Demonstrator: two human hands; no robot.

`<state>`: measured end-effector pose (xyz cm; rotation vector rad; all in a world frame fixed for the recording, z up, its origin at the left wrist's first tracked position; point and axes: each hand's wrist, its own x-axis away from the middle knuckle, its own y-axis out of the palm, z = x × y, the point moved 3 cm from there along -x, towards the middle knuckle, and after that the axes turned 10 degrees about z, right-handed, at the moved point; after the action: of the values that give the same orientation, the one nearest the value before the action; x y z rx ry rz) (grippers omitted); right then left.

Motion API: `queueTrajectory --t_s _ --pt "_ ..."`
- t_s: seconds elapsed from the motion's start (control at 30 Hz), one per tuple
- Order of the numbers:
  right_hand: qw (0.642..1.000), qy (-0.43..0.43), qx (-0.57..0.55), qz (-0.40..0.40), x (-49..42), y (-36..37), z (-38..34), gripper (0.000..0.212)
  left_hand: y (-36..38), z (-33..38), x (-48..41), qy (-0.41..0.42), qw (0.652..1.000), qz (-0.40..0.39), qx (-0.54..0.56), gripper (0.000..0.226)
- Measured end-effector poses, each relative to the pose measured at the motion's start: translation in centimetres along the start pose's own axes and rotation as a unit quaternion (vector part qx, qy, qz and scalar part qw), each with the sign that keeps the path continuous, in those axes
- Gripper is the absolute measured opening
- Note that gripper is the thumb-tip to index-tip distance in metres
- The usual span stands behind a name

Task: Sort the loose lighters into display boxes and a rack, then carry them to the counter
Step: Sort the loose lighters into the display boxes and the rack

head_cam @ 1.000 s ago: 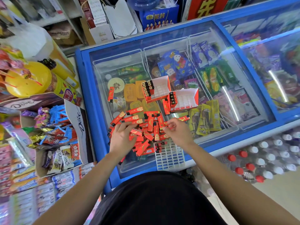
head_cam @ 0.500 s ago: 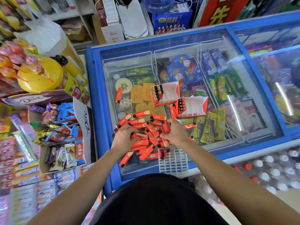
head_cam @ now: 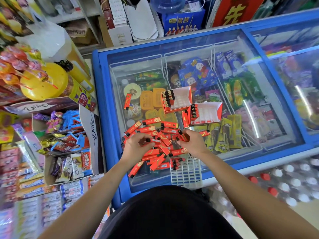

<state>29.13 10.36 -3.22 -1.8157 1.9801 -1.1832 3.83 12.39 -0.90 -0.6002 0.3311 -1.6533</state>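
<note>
Our left hand (head_cam: 136,147) now lifts a bit, pinching one lighter (head_cam: 149,140) | right hand (head_cam: 193,143) grips a few loose lighters (head_cam: 166,130) from the heap on the freezer lid (head_cam: 102,100) | display boxes (head_cam: 183,99) sit just behind | risk: if we nudge the heap, slick glass lets some slide off the edge.

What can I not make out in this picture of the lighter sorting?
Head view only.
- Right hand: whether it holds any lighters; its back hides the fingers.
- Lighters beneath the left hand and right hand: hidden, uncountable.
- Shelf goods at left edge: blurred, labels unreadable.
- Goods under the right glass: washed out by glare.
</note>
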Motion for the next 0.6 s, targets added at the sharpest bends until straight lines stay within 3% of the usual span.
queueTrajectory --t_s 0.27,0.47,0.6 --pt "0.969 0.103 -0.225 0.004 1.8 -2.0 -0.4 0.004 0.6 3.3 -0.1 0.05 0.998 -0.002 0.044 0.023" --pt "0.912 0.161 -0.377 0.007 2.5 -2.4 0.5 0.014 1.0 5.9 -2.0 0.047 0.998 0.003 0.043 0.026" --pt "0.898 0.161 -0.41 0.007 2.6 -2.8 0.6 0.014 1.6 7.9 -5.4 0.074 0.996 0.05 -0.007 0.022"
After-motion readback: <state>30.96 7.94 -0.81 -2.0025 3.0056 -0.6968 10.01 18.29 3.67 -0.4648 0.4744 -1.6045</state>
